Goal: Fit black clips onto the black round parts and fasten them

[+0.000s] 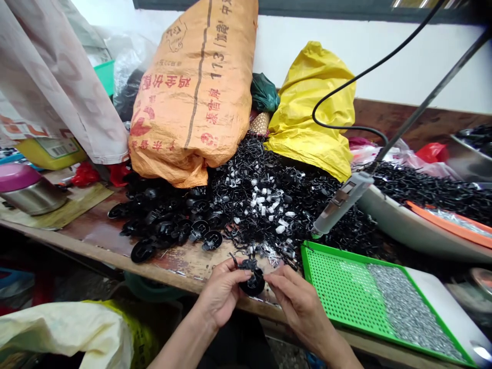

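Observation:
Near the front edge of the wooden table (86, 225), my left hand (223, 289) grips a black round part (252, 282) between thumb and fingers. My right hand (298, 294) is at the right side of that part, its thumb and index finger pinched together; anything between them is too small to make out. Just behind the hands lie some thin silver pins (270, 252) and a heap of small black pieces (242, 189) with white pieces (265, 200) on it. More black round parts (154, 220) are piled to the left.
A green tray (338, 312) of small metal pieces lies at right, below a hanging electric screwdriver (342, 202). Behind stand an orange sack (192, 92) and a yellow bag (315, 102). A steel container (33, 189) sits far left, a large basin (407, 225) at right.

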The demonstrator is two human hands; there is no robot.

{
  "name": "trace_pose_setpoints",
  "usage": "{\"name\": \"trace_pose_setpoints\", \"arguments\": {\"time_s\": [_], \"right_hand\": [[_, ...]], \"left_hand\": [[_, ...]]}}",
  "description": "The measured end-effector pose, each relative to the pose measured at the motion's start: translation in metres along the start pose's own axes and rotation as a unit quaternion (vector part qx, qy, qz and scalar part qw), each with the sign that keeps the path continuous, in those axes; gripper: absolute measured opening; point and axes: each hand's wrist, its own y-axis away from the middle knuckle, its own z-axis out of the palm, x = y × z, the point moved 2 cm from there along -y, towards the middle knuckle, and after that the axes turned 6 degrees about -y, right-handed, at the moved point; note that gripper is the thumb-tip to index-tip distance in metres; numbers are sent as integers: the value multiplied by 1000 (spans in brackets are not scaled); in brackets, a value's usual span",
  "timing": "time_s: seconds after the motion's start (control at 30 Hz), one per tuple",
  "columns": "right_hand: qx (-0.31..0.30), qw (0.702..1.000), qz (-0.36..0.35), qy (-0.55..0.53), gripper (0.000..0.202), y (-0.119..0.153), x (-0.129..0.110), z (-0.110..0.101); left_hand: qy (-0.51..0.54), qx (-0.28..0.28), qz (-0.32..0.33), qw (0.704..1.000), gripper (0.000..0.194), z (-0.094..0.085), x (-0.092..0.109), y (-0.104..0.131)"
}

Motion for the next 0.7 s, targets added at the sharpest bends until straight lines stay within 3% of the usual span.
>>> {"name": "trace_pose_setpoints", "arguments": {"time_s": [0.13,0.4,0.7], "right_hand": [[28,998,-42,40,28,3,1,-1],[-5,990,-123,69,42,8,-1,3],[-94,978,-166,83,54,9,4,0]], "left_hand": [[-8,-22,-23,999,17,1,1,0],[-63,-11,-96,993,21,1,6,-2],[-94,-34,-127,987,18,2,6,-4]]}}
